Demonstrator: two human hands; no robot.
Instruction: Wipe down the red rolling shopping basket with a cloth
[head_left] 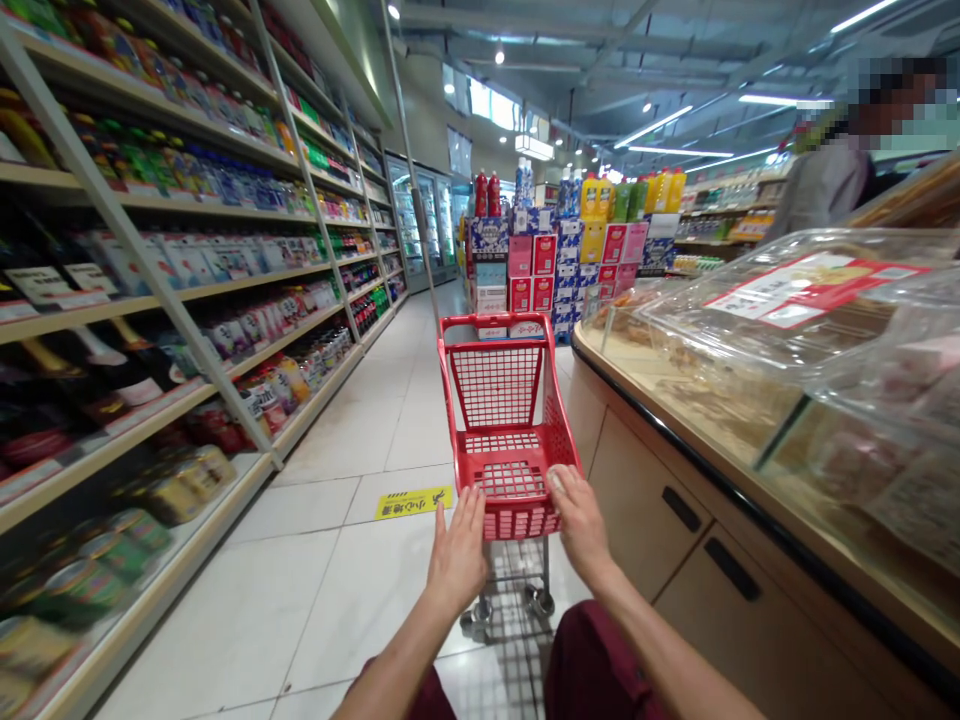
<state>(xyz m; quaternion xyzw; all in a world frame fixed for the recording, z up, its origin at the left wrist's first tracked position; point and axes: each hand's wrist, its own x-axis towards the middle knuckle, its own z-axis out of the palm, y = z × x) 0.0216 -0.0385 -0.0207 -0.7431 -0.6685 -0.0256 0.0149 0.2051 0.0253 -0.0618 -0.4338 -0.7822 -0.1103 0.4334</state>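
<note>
A small red plastic shopping cart with grid walls stands right in front of me, and no goods show in its basket. My left hand rests against its near left corner, fingers straight and thumb apart, so it is open. Over the near right corner my right hand is bent, its fingers curled on the rim. A pale patch shows at its fingertips; I cannot make out what it is. The cart's metal legs and wheels show below, between my knees.
Shelves of bottles and cans line the left side. On the right stands a wooden counter with clear plastic food packs. Stacked drink cartons rise ahead. A yellow floor sticker lies left of the cart. A person stands beyond the counter.
</note>
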